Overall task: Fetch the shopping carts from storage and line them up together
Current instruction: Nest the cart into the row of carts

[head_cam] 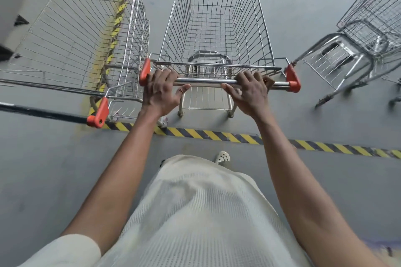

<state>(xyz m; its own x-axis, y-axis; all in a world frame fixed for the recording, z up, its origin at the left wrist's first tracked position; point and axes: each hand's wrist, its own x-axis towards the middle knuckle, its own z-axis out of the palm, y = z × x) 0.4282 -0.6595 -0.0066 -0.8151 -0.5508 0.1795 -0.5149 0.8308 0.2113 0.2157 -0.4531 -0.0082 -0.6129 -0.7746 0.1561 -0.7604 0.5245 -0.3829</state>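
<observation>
Grey floor (303, 115) beneath me. 1 yellow-and-black striped line (217, 135) crosses it from left to right; a 2nd striped line (121, 6) runs away along the left. 3 carts stand on the floor beyond the near line: the left cart (86, 28), the middle cart (217, 17) just beside it, and the right cart (368, 28), blurred, well apart. My white perforated shoe (222, 156) rests on the near side.

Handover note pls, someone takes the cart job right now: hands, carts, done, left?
Left hand and right hand both grip the handle bar of the middle cart.
Left cart stands close beside it, facing about the same way; right cart sits apart, turned at an angle.
Done: middle cart roughly alongside left cart.
Left: probably square those two up, then fetch the right cart into line.
</observation>
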